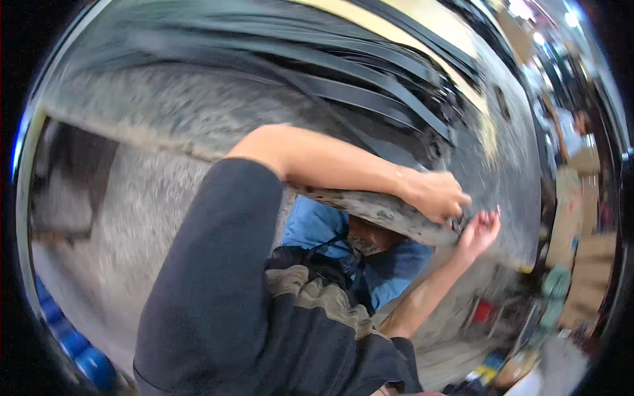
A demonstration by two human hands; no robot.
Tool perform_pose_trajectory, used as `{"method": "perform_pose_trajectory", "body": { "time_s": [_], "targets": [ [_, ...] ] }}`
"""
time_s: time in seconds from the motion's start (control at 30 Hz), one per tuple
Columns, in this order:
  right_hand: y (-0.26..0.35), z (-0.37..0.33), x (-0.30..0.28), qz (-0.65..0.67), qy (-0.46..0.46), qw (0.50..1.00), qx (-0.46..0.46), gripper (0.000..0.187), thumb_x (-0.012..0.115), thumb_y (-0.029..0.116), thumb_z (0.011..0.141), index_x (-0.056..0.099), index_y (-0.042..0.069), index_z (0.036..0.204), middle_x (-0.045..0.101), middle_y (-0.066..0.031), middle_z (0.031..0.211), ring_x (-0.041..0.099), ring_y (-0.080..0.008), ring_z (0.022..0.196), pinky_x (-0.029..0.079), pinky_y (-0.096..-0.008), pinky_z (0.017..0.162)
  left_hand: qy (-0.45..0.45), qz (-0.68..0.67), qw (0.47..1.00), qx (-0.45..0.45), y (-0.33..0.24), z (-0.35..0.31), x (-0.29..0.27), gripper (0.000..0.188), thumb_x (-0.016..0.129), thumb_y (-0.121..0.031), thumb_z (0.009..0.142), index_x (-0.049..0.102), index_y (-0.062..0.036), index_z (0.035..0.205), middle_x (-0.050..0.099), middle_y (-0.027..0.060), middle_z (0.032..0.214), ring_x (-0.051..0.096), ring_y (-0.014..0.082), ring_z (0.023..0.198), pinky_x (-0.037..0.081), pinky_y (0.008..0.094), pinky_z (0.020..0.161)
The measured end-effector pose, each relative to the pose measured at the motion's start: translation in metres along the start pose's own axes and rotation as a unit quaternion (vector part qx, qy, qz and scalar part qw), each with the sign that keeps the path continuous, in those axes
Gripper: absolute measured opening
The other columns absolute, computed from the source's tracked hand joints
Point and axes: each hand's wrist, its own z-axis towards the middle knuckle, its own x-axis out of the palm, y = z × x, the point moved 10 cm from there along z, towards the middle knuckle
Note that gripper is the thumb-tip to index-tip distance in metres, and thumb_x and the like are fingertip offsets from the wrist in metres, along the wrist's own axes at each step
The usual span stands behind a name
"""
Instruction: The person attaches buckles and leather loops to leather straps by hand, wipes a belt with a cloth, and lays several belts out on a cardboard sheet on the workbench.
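Beyond the blue jeans [316, 224], the right hand [478, 235] and left hand [437, 197] come close together at the near edge of the bench [515, 181], fingers bent inward, though whether they pinch anything I cannot tell, with black straps [360, 97] heaped just past them and cardboard boxes [590, 284] farther right.

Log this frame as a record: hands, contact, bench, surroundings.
left hand: fingers curled, over the bench's near edge
right hand: fingers bent, close beside the left
held item: cannot tell, too small and blurred
bench: worn, grey top
black strips: long, flat, heaped beyond the hands
right background: cardboard boxes, green roll
lower left: blue rounded objects
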Motion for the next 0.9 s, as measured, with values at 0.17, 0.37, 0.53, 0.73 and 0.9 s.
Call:
{"method": "perform_pose_trajectory", "body": {
  "time_s": [0.17,0.37,0.53,0.73,0.9],
  "targets": [
    [-0.012,-0.002,0.008,0.062,0.034,0.997,0.038,0.016,0.061,0.009,0.094,0.061,0.002,0.109,0.062,-0.0034,0.083,0.052,-0.0125,0.069,0.045,-0.0282,0.068,0.109,0.123,0.977,-0.132,0.023,0.029,-0.051,0.044,0.062,-0.039,0.090,0.065,-0.0037,0.063,0.067,0.0154,0.079,0.067,0.0347,0.082,0.054,0.0462,0.066],
    [-0.025,-0.004,0.021,0.084,0.066,0.990,0.095,0.014,0.061,0.007,0.095,0.062,0.002,0.108,0.063,-0.0041,0.084,0.055,-0.0112,0.071,0.048,-0.0306,0.071,0.203,0.090,0.949,-0.222,0.009,0.004,-0.033,0.046,0.068,-0.030,0.087,0.060,-0.0032,0.124,0.065,0.0163,0.110,0.068,0.0343,0.090,0.056,0.0420,0.077],
    [-0.024,-0.022,0.029,0.131,0.099,0.976,0.143,0.014,0.060,0.007,0.095,0.062,0.002,0.108,0.063,-0.0031,0.084,0.056,-0.0103,0.072,0.050,-0.0305,0.072,0.154,0.083,0.950,-0.258,-0.026,0.005,-0.005,0.040,0.077,-0.024,0.079,0.069,-0.0055,0.114,0.064,0.0120,0.107,0.068,0.0325,0.079,0.055,0.0393,0.069],
    [-0.019,-0.031,0.026,0.110,0.110,0.981,0.115,0.012,0.060,0.005,0.095,0.065,0.001,0.105,0.064,-0.0025,0.086,0.057,-0.0093,0.073,0.050,-0.0270,0.068,-0.020,0.161,0.939,-0.304,-0.039,-0.009,-0.005,0.024,0.072,0.001,0.074,0.073,-0.0058,0.097,0.066,0.0085,0.095,0.068,0.0286,0.077,0.055,0.0361,0.067],
    [-0.010,-0.056,0.062,-0.245,0.256,0.935,-0.004,0.005,0.065,0.000,0.089,0.067,0.001,0.094,0.064,0.0024,0.080,0.054,-0.0021,0.069,0.043,-0.0199,0.061,-0.074,0.212,0.931,-0.289,-0.055,-0.014,-0.011,0.031,0.073,0.001,0.069,0.070,-0.0041,0.100,0.064,0.0096,0.095,0.066,0.0277,0.081,0.053,0.0363,0.067]
  ]
}}
